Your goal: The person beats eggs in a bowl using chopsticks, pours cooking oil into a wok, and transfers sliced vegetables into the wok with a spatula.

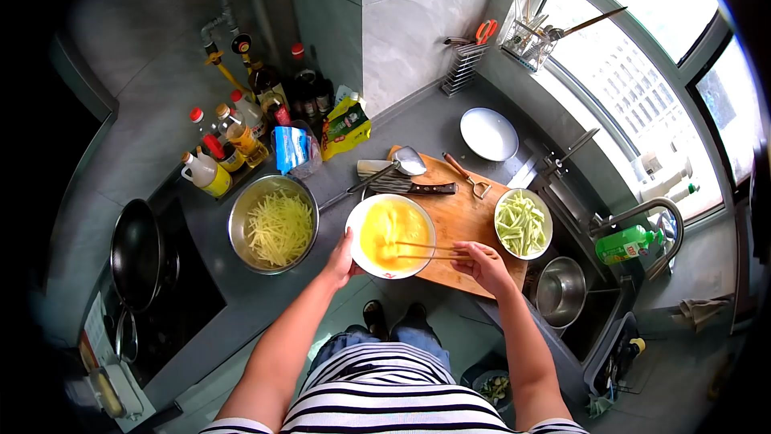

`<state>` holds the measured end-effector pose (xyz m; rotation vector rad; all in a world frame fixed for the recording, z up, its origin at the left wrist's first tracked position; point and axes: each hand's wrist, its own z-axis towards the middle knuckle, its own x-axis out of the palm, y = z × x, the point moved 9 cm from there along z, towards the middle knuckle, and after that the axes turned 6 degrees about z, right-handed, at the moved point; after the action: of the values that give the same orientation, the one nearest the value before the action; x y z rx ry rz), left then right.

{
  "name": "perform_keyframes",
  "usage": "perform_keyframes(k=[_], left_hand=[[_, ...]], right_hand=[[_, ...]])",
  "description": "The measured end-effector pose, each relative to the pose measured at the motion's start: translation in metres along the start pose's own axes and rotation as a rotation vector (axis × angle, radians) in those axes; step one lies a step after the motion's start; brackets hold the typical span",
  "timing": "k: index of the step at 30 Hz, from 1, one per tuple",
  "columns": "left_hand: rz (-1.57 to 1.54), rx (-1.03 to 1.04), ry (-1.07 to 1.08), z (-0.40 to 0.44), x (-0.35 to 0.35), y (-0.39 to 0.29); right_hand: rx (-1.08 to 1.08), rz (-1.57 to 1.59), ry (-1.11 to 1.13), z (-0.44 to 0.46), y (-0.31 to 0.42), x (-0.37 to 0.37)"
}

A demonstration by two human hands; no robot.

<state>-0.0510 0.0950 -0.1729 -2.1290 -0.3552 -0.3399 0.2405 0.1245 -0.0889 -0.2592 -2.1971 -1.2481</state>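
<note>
Left hand (342,260) clasping the side of a white bowl (354,229), right hand (485,267) closed around chopsticks (438,257) — tips in yellow liquid (393,219), bowl at the left end of a cutting board (462,221), knife (434,189) just beyond

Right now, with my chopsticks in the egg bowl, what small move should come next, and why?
Probably a gentle stir: your left hand holds the bowl, your right hand has the chopsticks dipped in the egg, and its yellow looks uneven.
</note>
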Motion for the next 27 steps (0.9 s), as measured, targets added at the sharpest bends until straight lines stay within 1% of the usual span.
perform_keyframes(k=[1,2,5,6,9,13,14,16,17,18,19,21,22,24,27], left_hand=[[0.0,-0.008,-0.001,0.003,0.0,0.004],[-0.007,-0.009,0.004,0.008,0.0,0.007],[-0.008,-0.016,-0.01,0.018,-0.001,0.014],[0.005,-0.019,-0.035,0.016,0.001,0.012],[0.05,-0.031,-0.058,0.01,0.005,0.0],[0.035,0.02,-0.085,0.014,0.005,-0.004],[0.102,0.074,-0.118,0.017,0.0,-0.008],[0.235,0.18,-0.179,0.024,-0.009,-0.011],[0.276,0.198,-0.182,0.027,-0.013,-0.009],[0.316,0.215,-0.187,0.026,-0.015,-0.01],[0.358,0.234,-0.191,0.025,-0.016,-0.012],[0.58,0.19,-0.282,0.021,-0.026,-0.013],[0.691,0.164,-0.326,0.017,-0.03,-0.014],[0.576,0.179,-0.267,0.024,-0.036,-0.004],[0.373,0.228,-0.198,0.02,-0.035,0.005]], right_hand=[[0.049,0.0,0.034,-0.001,-0.003,0.003],[-0.047,0.034,-0.01,0.001,0.002,-0.004],[-0.112,0.014,-0.119,0.004,0.001,-0.021],[-0.016,0.027,-0.073,0.003,-0.006,-0.018],[-0.097,0.053,-0.046,0.003,-0.001,-0.018],[-0.073,0.026,-0.105,0.006,-0.007,-0.022],[-0.003,0.015,-0.068,0.005,-0.009,-0.018],[-0.109,0.039,-0.114,0.005,-0.002,-0.022],[-0.163,0.05,-0.136,0.005,0.001,-0.024],[-0.181,0.024,-0.201,0.006,0.001,-0.03],[-0.127,0.028,-0.163,0.007,-0.005,-0.027],[-0.021,0.036,-0.087,0.007,-0.014,-0.022],[-0.061,0.042,-0.097,0.007,-0.011,-0.023],[-0.137,0.055,-0.118,0.008,-0.006,-0.025],[-0.08,0.054,-0.097,0.01,-0.015,-0.03]])
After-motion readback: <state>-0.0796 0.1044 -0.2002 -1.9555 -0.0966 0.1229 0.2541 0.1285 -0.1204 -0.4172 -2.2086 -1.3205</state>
